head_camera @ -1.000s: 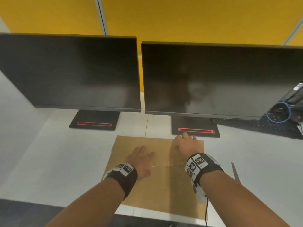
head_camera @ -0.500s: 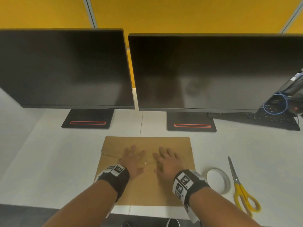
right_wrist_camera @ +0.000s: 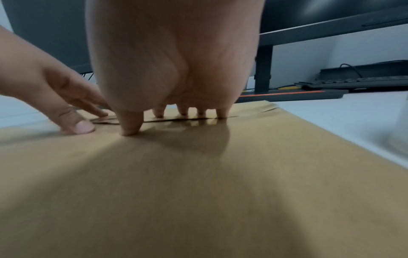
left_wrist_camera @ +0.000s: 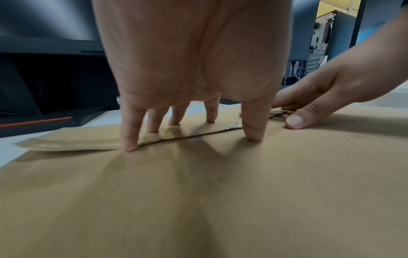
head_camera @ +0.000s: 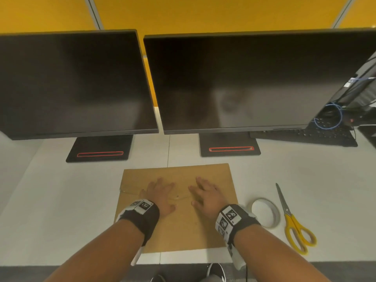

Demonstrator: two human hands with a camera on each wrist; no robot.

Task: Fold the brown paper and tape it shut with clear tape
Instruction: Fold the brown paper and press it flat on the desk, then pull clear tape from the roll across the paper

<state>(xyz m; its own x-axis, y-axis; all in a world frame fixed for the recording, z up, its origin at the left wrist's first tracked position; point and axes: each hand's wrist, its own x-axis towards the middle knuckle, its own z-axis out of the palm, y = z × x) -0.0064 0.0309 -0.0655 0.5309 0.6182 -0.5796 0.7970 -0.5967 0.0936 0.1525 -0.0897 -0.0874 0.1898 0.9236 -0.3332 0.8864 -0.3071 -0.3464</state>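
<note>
The brown paper lies flat on the white desk, its far part folded toward me into a flap with a glossy strip of clear tape along the seam. My left hand presses flat on the seam's left half, fingers spread and straight. My right hand presses flat on the right half, fingertips on the flap edge. Both hands hold nothing. The flap's left end bulges slightly off the sheet.
A roll of clear tape lies right of the paper, with yellow-handled scissors beyond it. Two dark monitors on black stands are behind the paper. A black keyboard and cables sit at the far right.
My right hand has drawn back from the paper's far edge to the taped seam, beside my left. The head view has tipped down, bringing the tape roll and scissors into sight.
</note>
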